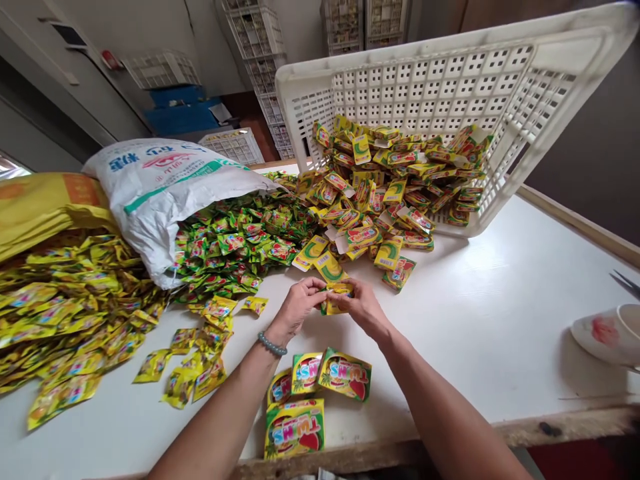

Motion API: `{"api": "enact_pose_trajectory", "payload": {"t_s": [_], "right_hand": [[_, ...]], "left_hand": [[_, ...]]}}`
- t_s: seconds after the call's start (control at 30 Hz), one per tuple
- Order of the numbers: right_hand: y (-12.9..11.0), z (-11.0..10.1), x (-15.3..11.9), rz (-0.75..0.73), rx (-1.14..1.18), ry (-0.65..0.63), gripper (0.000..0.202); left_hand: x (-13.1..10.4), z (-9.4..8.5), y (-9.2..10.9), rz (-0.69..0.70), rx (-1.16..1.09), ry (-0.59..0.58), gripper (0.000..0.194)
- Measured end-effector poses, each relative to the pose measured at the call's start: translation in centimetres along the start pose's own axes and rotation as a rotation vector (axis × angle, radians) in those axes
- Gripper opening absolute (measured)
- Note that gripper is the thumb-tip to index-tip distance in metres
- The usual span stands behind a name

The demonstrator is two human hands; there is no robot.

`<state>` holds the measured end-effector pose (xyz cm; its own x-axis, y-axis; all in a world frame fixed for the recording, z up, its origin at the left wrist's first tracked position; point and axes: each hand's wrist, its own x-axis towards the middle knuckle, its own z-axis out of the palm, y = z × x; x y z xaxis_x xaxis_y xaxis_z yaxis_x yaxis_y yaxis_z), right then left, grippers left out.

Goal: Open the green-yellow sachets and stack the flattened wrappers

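Note:
Both of my hands meet over the white table, gripping a small yellow candy box (339, 305) between fingers and thumbs. My left hand (301, 303), below a beaded bracelet (273, 344), closes on its left end. My right hand (364, 305) closes on the right end; the fingers cover much of the box. Just beyond lies a yellow carton (330, 268), at the front of a heap of similar small boxes (363, 237). Nearer my body, several "TWINS" boxes (345, 375) lie between my forearms. Loose yellow candy packets (185, 377) are scattered to the left of my left forearm.
A white plastic crate (425, 87) lies tipped on its side, small boxes spilling from it. Green packets (250, 233) pour from a white sack (165, 180). Yellow packets (65, 313) are piled far left. A cup (607, 333) and scissors (625, 283) are at right.

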<state>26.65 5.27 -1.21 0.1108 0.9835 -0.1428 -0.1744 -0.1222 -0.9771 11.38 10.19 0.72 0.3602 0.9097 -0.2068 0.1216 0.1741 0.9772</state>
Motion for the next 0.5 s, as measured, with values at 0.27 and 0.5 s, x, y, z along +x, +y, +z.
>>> {"api": "enact_pose_trajectory", "payload": {"t_s": [0.27,0.5], "right_hand": [[-0.7,-1.7,0.5,-0.157,-0.268,0.580,0.025],[-0.7,-2.5,1.1,-0.253,-0.149,0.657,0.025]], "left_hand": [[5.3,-0.5,1.8,0.570,1.343,-0.069,0.070],[5.0,-0.1,1.0,0.576,1.279,-0.292,0.042]]}}
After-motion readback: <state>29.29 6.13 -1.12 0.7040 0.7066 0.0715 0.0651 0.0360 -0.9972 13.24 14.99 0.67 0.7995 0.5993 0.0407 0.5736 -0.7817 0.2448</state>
